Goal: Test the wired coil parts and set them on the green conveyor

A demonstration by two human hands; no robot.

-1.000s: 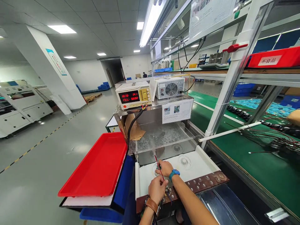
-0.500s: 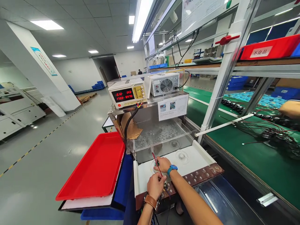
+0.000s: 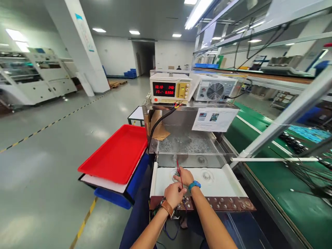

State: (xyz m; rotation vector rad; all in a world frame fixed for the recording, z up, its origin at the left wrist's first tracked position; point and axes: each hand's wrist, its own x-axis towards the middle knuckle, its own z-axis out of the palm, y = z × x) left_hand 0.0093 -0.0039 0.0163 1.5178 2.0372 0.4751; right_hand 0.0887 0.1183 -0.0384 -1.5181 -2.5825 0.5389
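"Trays?"
"Red tray point(image 3: 114, 152): one, at left. White bed point(image 3: 226, 185): one, in front of the person; brown strip point(image 3: 228, 203) along its near edge."
"Instruments?"
"Two, side by side on the shelf point(image 3: 190, 107) beyond the bed: supply point(image 3: 164, 89), red digits lit, and fan box point(image 3: 215, 90)."
"Hands, and grip?"
"Two. Left hand point(image 3: 174, 194): thumb and fingertips pinched together, red wire point(image 3: 181, 176) between them. Right hand point(image 3: 186, 176), farther forward over the bed: fingers bent, tips at a small green piece point(image 3: 176, 173). How firmly they close on it, cannot tell."
"Discs?"
"Two on the bed. One uncovered point(image 3: 206, 175), right of the hands; one partly behind the right hand."
"Wire position?"
"One red wire made out. Over the left part of the bed, rising from the left hand past the right fingers."
"Green piece?"
"One, beside the wire, mostly hidden."
"Studs?"
"At least ten on the strip; hands may hide more."
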